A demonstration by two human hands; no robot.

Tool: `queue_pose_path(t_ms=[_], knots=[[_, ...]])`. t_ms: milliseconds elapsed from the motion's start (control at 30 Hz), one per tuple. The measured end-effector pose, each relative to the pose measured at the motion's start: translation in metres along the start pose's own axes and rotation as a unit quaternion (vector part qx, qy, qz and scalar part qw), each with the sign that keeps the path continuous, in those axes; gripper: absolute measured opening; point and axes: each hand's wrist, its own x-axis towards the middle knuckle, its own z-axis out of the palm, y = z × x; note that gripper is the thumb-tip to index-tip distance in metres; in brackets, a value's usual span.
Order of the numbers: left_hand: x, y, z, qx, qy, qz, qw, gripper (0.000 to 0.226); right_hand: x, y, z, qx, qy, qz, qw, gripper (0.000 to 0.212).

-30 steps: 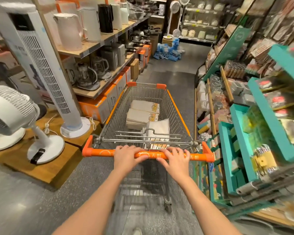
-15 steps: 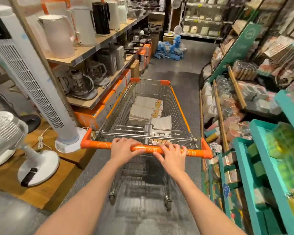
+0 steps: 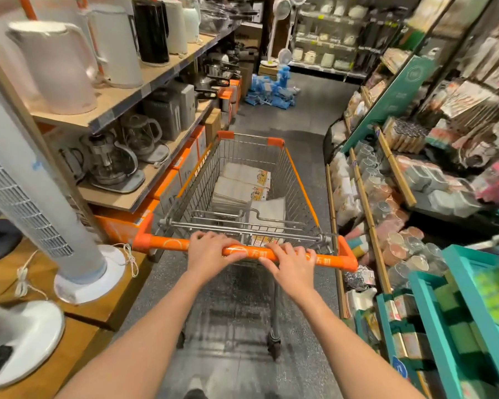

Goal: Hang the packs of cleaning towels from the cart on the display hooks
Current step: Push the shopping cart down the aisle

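Towel packs lie in the cart, both hands gripping its handle between shelves.

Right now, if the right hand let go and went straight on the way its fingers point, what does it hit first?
The right hand grips the orange cart handle, fingers pointing forward over it. Going straight on, it would likely first meet the folded wire child seat just behind the handle, above the towel packs. Depth is hard to judge.

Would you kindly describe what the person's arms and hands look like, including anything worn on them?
Both forearms are bare as far as the picture shows: no sleeves or cuffs are visible. The left hand and right hand wear no gloves, and no watch, bracelet or ring shows. The fingernails look short and unpainted.
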Motion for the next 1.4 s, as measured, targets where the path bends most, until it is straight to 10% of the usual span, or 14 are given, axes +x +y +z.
queue_pose_path(t_ms=[1400], knots=[[0.433, -0.183, -0.013, -0.006, -0.055, 0.049, 0.997, 0.076, 0.437, -0.06, 0.009, 0.004, -0.007, 0.06, 0.998, 0.059]])
